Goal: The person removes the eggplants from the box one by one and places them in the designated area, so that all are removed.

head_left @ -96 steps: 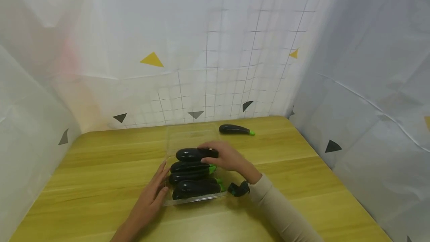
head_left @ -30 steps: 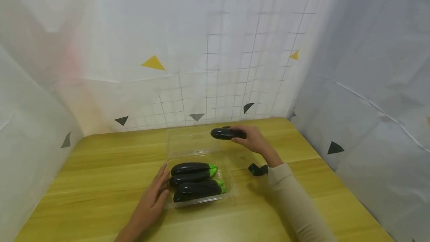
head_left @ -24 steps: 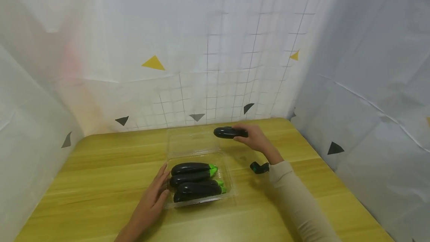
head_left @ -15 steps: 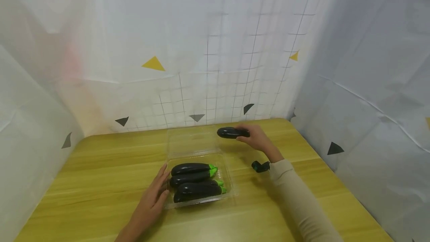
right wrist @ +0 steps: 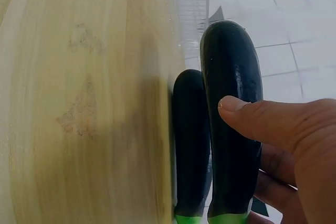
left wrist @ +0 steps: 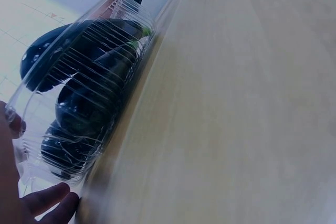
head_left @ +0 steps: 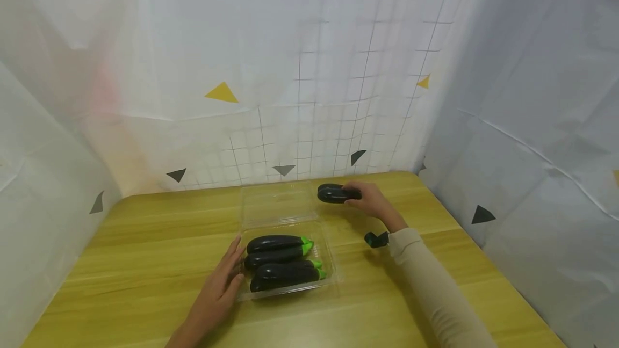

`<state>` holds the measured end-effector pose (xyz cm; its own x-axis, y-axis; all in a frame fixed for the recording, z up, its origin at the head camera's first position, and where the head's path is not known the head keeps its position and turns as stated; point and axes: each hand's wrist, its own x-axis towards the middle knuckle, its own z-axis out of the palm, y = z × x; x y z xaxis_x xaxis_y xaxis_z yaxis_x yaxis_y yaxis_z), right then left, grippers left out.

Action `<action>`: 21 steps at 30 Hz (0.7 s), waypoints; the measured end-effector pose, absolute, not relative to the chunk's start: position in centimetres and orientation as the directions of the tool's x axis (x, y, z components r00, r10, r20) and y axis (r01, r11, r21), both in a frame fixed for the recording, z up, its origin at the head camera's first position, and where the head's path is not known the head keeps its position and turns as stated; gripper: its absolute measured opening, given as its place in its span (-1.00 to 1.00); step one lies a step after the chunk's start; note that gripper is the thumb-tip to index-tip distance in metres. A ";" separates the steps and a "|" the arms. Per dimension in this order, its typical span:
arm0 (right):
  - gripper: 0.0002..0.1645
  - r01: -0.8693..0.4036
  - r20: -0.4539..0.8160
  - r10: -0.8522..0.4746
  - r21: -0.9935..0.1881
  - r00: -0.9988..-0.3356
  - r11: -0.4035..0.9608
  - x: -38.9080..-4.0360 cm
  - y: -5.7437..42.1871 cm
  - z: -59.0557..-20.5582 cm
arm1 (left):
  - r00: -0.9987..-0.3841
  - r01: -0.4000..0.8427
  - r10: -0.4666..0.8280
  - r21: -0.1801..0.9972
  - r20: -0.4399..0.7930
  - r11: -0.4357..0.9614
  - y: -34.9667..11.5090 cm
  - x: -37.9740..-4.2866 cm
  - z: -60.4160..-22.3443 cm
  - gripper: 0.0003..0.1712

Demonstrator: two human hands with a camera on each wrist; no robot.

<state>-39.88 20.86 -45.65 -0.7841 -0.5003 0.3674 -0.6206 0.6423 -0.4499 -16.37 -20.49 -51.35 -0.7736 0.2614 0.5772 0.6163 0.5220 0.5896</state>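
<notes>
Just right of centre, the right hand [head_left: 369, 198] pinches one eggplant [right wrist: 231, 66] beside another eggplant [right wrist: 190, 129]; released carelessly, its round body could roll. Lower centre, the left hand [head_left: 217, 286], fingers spread, touches the clear box [head_left: 332, 262].

Eggplants [head_left: 285, 274] lie in the container [head_left: 307, 285] on the table [head_left: 145, 267], lid [head_left: 278, 203] behind.

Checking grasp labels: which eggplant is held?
The eggplant in the right hand; one other lies just beyond it, the rest sit in the clear container.

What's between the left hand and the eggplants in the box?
The clear box wall lies between the left hand and the eggplants; the left wrist view shows it.
</notes>
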 end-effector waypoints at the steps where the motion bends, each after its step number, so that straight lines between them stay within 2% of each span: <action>1: -0.52 -0.616 0.358 -0.501 -0.453 -0.788 0.644 -39.9 20.9 -45.7 | -0.774 0.616 0.259 0.590 0.578 0.522 -20.5 -16.3 -51.4 -0.33; 7: -0.52 -0.579 0.302 -0.497 -0.492 -0.814 0.650 -40.4 20.9 -46.1 | -0.781 0.607 0.256 0.600 0.569 0.521 -20.4 -16.2 -51.2 -0.34; 21: -0.54 -0.548 0.232 -0.508 -0.518 -0.829 0.657 -41.4 21.0 -47.5 | -0.772 0.621 0.263 0.597 0.579 0.508 -20.4 -16.3 -51.4 -0.35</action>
